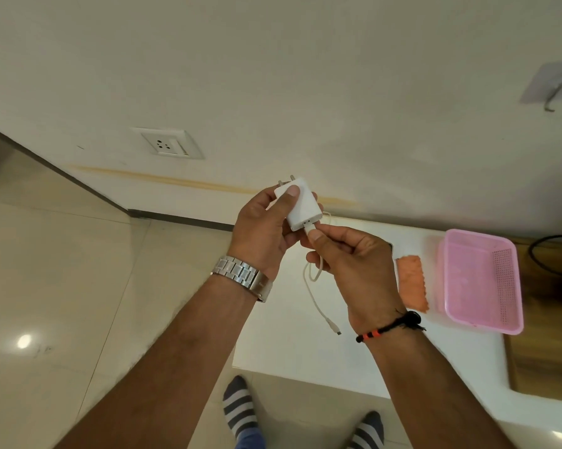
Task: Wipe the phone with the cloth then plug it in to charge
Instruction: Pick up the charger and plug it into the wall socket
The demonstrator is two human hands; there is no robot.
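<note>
Phone: we can't see it clearly. A thin dark edge shows just past our right hand on the surface, maybe it, can't confirm. Cloth (412,283) lies flat on the surface beside the pink basket (480,280), so wiping looks done; we judge we're on the charging half.

Left to right:
- Wall socket (171,144) sits low on the wall, up and left of our hands, nothing plugged in. Its switch position is too small to read.
- Left hand (266,228) grips the white adapter (300,204), thumb on its top face, pins pointing up toward the wall.
- Right hand (347,254) pinches the USB plug (310,229) at the adapter's port. Cable (315,286) loops below and its small connector (334,328) hangs free over the surface.

Doing this step well, our take:
- Keep the plug square to the port, push straight, no rocking. Can't tell if it's fully seated, so press until the plug shoulder meets the adapter face.
- Hold the adapter by its body, clear of the pins.
- Next, line the pins up with the socket holes and mind the dangling end so it doesn't snag the basket or drag the cloth.

Surface is white with a rounded edge and meets the wall; wood surface to its right, dark cable in the far right corner. Wall hook (552,89) top right. Floor is glossy pale tile, dark skirting along the wall, our striped socks at bottom.
</note>
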